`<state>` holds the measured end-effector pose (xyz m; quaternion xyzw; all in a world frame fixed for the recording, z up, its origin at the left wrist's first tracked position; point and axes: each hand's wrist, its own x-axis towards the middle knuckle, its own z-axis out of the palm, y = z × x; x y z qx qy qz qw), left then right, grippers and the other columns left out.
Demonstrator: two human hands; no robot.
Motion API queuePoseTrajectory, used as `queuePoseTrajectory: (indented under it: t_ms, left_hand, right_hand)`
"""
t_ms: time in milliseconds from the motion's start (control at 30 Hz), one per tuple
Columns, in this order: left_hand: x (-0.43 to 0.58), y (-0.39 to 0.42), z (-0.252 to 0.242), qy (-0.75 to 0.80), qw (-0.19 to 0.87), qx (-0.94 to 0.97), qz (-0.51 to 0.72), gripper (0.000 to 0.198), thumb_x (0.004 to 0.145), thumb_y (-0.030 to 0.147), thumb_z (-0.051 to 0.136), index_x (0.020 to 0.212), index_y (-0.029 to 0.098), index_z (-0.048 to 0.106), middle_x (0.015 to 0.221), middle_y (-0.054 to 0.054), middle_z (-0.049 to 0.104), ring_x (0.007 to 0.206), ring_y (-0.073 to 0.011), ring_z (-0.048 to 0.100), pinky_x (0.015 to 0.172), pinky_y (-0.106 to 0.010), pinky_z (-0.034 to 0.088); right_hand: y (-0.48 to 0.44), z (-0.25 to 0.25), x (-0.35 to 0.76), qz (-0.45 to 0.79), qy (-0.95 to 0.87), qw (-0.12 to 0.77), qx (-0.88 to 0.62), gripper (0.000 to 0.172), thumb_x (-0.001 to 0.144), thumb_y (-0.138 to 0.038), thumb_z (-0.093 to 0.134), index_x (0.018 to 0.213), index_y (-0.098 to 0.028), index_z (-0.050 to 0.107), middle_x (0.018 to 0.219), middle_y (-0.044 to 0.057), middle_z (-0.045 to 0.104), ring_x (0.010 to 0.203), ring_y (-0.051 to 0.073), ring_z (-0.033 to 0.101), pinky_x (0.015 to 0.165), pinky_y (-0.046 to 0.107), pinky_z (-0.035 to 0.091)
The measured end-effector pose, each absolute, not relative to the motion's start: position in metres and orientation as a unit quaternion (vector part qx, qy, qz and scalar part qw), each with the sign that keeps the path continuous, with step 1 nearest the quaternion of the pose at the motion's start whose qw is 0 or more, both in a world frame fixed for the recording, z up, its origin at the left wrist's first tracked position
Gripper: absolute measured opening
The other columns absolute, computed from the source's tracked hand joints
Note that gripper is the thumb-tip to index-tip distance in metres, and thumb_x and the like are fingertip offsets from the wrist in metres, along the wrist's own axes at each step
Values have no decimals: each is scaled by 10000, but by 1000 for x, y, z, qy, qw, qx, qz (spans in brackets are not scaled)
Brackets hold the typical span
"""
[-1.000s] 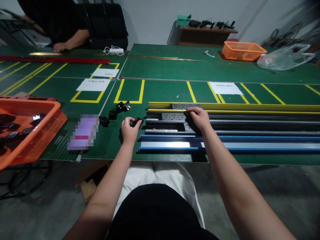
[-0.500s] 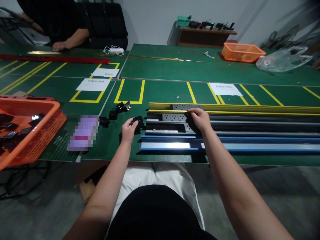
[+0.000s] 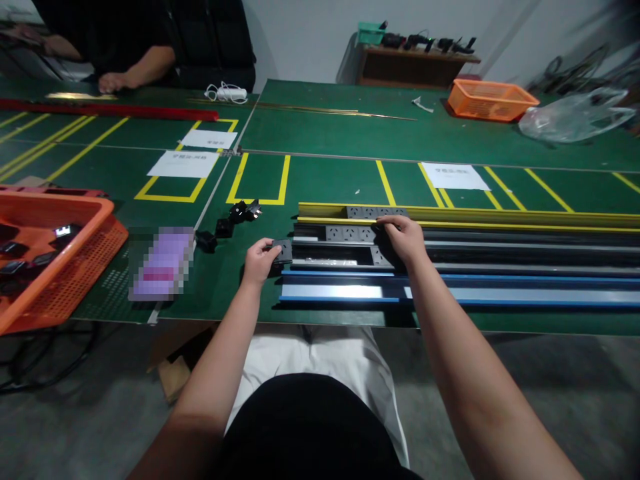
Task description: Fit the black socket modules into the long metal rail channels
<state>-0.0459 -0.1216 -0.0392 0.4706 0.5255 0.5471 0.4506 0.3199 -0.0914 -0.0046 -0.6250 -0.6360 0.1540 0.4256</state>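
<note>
My left hand [image 3: 261, 259] pinches a dark socket module [image 3: 284, 251] at the left end of the front black rail [image 3: 340, 255]. That rail holds one socket near my right hand [image 3: 406, 239]. The right hand's fingertips are closed at the front lip of the yellow rail [image 3: 475, 218], its thumb over the black rail [image 3: 313, 231] behind the front one. Several grey sockets [image 3: 376, 213] sit in the yellow rail, and several more [image 3: 350, 233] in the rear black rail. In front lies a blue rail [image 3: 340, 291]. Fingers partly cover the module.
Loose black socket pieces [image 3: 224, 228] lie left of my left hand, beside a blurred purple object [image 3: 164, 263]. An orange basket [image 3: 107, 230] of black parts stands far left. Paper labels [image 3: 184, 164] lie behind. Across the table, a person's hand [image 3: 114, 82] rests near a red rail [image 3: 150, 113].
My left hand has turned the module so its socket face shows, and brought it slightly right to the rail end. My right hand stays at the rails. The view has shifted slightly.
</note>
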Motion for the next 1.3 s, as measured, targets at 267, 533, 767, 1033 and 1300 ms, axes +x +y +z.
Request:
queuePoseTrajectory:
  t_ms: [267, 533, 767, 1033, 1300]
  left_hand:
    - [-49, -122, -37, 532, 440, 496, 527, 161, 651, 318, 698, 690, 167, 656, 638, 26, 609, 596, -118, 543, 575, -222, 436]
    - [-54, -120, -48, 531, 470, 475, 521, 194, 670, 346, 723, 714, 159, 707, 645, 3, 630, 577, -128, 549, 528, -225, 427]
    - [-56, -120, -48, 520, 488, 478, 512, 210, 671, 363, 730, 710, 157, 714, 636, 0, 640, 562, -131, 557, 515, -229, 429]
    - [-47, -126, -33, 530, 445, 542, 477, 280, 688, 416, 745, 758, 145, 744, 715, -28, 676, 678, -162, 602, 642, -268, 473]
    - [-45, -124, -38, 569, 433, 475, 512, 348, 748, 501, 687, 741, 154, 702, 643, -20, 647, 582, -137, 589, 546, -238, 476]
  right_hand:
    - [-92, -3, 319, 155, -635, 422, -628, 257, 781, -237, 528, 879, -236, 765, 980, 20, 755, 1003, 222, 676, 971, 402, 488]
    - [-93, -1, 318, 160, -637, 425, -623, 255, 774, -225, 528, 872, -239, 763, 978, 22, 754, 1007, 229, 675, 982, 410, 486]
    - [-93, 0, 317, 160, -634, 425, -626, 251, 781, -235, 533, 878, -232, 765, 976, 27, 754, 1014, 231, 673, 977, 407, 487]
    - [-94, 0, 316, 160, -629, 427, -630, 248, 781, -240, 541, 875, -224, 769, 966, 34, 755, 997, 233, 678, 971, 407, 489]
    - [-94, 1, 316, 165, -626, 432, -628, 249, 773, -235, 536, 865, -235, 767, 958, 28, 753, 986, 233, 677, 979, 420, 487]
